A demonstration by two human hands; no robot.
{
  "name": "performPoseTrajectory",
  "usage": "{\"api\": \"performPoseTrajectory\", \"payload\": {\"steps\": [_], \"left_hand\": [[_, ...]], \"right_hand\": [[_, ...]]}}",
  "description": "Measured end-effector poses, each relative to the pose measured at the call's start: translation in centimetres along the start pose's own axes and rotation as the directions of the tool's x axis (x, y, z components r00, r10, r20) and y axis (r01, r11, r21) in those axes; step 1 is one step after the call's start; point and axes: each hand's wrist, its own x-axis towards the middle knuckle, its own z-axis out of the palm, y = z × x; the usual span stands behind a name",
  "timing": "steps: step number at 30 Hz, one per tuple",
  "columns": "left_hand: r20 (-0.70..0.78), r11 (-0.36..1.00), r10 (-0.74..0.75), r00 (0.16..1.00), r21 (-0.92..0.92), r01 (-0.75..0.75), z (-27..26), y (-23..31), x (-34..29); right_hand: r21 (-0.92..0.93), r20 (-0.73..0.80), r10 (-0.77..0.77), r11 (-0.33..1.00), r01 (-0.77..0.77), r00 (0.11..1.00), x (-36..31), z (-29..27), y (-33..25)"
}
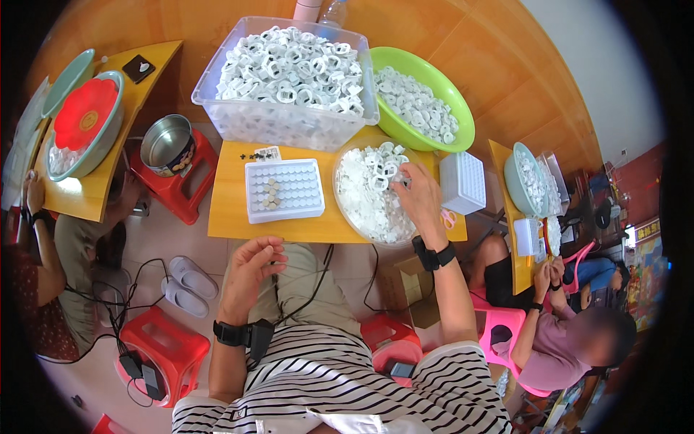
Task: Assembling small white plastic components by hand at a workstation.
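**Only a small share looks done, with plenty left**

On the yellow-brown wooden surface, a shallow white plastic tray with rows of round wells lies left of centre. A small cluster of round beige pieces sits at its middle and near side; the other wells look unfilled. Judging by that, the work is at an early stage, if filling the tray is the measure. Much loose stock remains: white ring-shaped plastic parts lie atop smaller white plastic bits in a clear round dish to the tray's right, and more white parts fill the clear rectangular bin on the far side.

The right hand comes in from the right over the dish, palm down, fingers bunched together at the ring-shaped parts; whether they clamp one, I cannot tell. The left hand hangs just off the near edge, fingers half-curled and apart from the thumb, nothing visible in it.
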Motion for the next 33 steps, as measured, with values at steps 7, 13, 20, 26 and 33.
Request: {"api": "performPoseTrajectory", "payload": {"steps": [7, 13, 20, 26, 33], "left_hand": [[0.002, 1.000, -0.006, 1.000, 0.005, 0.006, 0.4, 0.3, 0.1], [0.007, 1.000, -0.003, 1.000, -0.021, 0.004, -0.3, 0.1, 0.3], [0.030, 0.998, -0.020, 0.999, -0.054, 0.022, 0.2, 1.4, -0.4], [0.214, 0.998, -0.044, 0.976, -0.026, 0.051, 4.5, 3.0, 0.6], [0.192, 1.000, -0.001, 0.981, 0.014, -0.002, 4.6, 2.8, 1.5]], "right_hand": [[0.007, 0.067, -0.028, 1.000, 0.028, 0.997, 0.4, 0.3, 0.5], [0.030, 0.084, -0.030, 0.999, 0.027, 0.996, 0.7, 0.6, 0.9], [0.813, 0.384, 0.138, 0.418, -0.405, 0.913, -1.1, -3.0, -2.2], [0.879, 0.477, -0.145, 0.071, -0.472, 0.867, -4.9, -0.9, -7.3], [0.861, 0.501, -0.231, 0.042, -0.506, 0.834, -5.9, 2.2, -10.9]]}}
